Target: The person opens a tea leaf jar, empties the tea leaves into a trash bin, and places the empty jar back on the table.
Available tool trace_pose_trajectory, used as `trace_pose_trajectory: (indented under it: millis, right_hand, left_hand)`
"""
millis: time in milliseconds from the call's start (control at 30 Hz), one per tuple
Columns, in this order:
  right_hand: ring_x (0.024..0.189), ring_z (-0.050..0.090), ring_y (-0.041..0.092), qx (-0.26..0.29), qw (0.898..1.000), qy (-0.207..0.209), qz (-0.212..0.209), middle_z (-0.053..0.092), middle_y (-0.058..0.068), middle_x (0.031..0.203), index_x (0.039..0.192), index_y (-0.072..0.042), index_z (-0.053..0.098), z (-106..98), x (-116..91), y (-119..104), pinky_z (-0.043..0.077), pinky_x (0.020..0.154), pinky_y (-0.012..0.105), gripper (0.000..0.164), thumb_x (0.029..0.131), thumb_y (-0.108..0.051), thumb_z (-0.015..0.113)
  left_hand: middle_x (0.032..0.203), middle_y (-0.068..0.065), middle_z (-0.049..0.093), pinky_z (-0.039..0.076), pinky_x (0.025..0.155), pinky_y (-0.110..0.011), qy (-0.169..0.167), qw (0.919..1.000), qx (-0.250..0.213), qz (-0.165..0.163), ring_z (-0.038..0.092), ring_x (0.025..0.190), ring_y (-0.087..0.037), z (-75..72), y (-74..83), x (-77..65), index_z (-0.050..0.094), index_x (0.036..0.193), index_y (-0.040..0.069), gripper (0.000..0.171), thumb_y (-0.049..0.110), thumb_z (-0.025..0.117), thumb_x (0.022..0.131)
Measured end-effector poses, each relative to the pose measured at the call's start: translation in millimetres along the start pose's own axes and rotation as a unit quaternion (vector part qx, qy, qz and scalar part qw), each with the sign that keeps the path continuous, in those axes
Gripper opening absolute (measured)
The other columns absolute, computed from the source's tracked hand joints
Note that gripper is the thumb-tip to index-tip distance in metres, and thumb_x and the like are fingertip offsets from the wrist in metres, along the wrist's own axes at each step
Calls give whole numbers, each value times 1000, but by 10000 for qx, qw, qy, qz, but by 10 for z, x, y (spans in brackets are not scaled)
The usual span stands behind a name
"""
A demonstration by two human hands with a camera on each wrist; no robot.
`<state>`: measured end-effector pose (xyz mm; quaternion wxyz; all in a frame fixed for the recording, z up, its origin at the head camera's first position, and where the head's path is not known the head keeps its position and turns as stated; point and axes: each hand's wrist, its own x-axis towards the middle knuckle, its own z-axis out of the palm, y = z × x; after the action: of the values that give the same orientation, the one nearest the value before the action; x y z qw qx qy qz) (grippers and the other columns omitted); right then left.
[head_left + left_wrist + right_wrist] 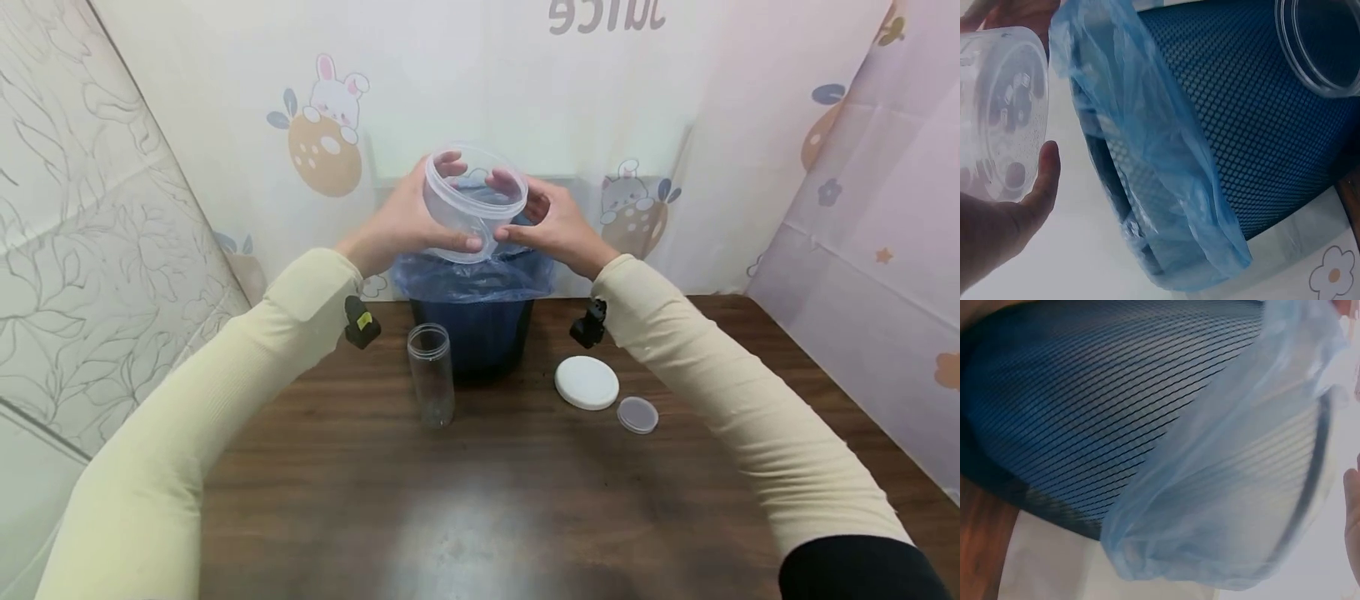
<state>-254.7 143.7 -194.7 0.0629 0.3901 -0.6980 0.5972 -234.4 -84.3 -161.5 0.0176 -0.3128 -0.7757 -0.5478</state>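
Both hands hold a round clear plastic tub (459,218), tilted, over a dark mesh bin (472,333). My left hand (405,218) grips its left side with the thumb along the front. From the right side my right hand (561,227) grips it, thumb near the front wall. In the left wrist view the tub (1019,112) shows its moulded base, and the left hand (1007,228) curves beneath it. A thin blue bag (1147,125) lines the bin and folds over its rim. Only a bit of the right hand (1352,509) shows in the right wrist view.
A tall clear jar (432,379) without a lid stands in front of the bin. Right of the bin lie a white lid (587,383) and a smaller translucent lid (637,415) on the dark wooden table (337,500). A printed curtain (480,75) hangs behind.
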Motion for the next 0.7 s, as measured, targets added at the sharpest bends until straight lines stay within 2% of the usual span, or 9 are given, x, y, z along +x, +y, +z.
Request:
trace_pose_trajectory:
  millis: [133,267,333,433,600,700]
  right_hand:
    - [124,50,27,458,9989,-102,10,51,14,137,142,3,40,15,-61,-111,41,99,34,88,72,-28,84]
    - [119,54,25,562,9983,-158,39,52,17,136,141,1,42,6,-114,-252,47,91,31,83,73,-25,83]
    - [120,54,26,581,9981,-221,24,52,17,135,140,0,44,-13,-147,-307,47,92,32,82,73,-25,83]
    - [122,52,31,603,9976,-338,-40,53,17,134,140,-1,45,-41,-221,-350,46,93,34,82,72,-25,84]
    - [124,48,34,544,9970,-545,-35,53,18,134,138,2,46,-67,-388,-354,45,94,35,73,76,-13,80]
    - [124,49,33,453,9972,-588,39,52,20,134,138,4,45,-76,-477,-343,45,94,34,70,77,-7,79]
  left_hand:
    - [146,0,38,42,95,-33,-18,9996,-262,52,47,119,-18,57,27,-63,24,147,13,101,9,85,66]
    - [146,0,38,41,98,-33,-49,9986,-508,119,45,123,-17,93,96,-134,23,147,14,92,12,79,74]
    - [147,-1,38,40,98,-34,-92,9979,-630,127,45,124,-17,113,134,-174,24,148,13,88,13,76,77]
    - [147,-2,40,40,100,-33,-137,9978,-635,150,43,127,-16,164,166,-237,26,148,12,87,14,77,77]
    - [144,-4,43,40,100,-32,-98,9989,-410,204,42,128,-12,288,143,-338,32,146,9,87,13,80,74]
    - [142,-5,45,40,98,-33,-49,9994,-243,240,45,125,-15,353,118,-381,35,144,7,86,11,82,72]
